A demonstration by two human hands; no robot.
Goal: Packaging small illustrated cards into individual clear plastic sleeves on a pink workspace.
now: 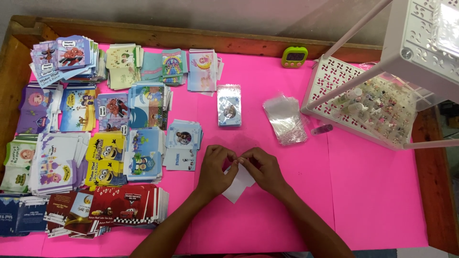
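My left hand and my right hand meet over the pink table cover, fingertips touching. Together they pinch a small white card or envelope, most of it hidden under my palms. Just beyond my hands lies a stack of cards sealed in clear sleeves. To its right sits a loose pile of empty clear plastic sleeves.
Several stacks of colourful cartoon-printed envelopes fill the left half. A white perforated rack with small trinkets stands at the right. A small green timer sits at the back by the wooden table rim.
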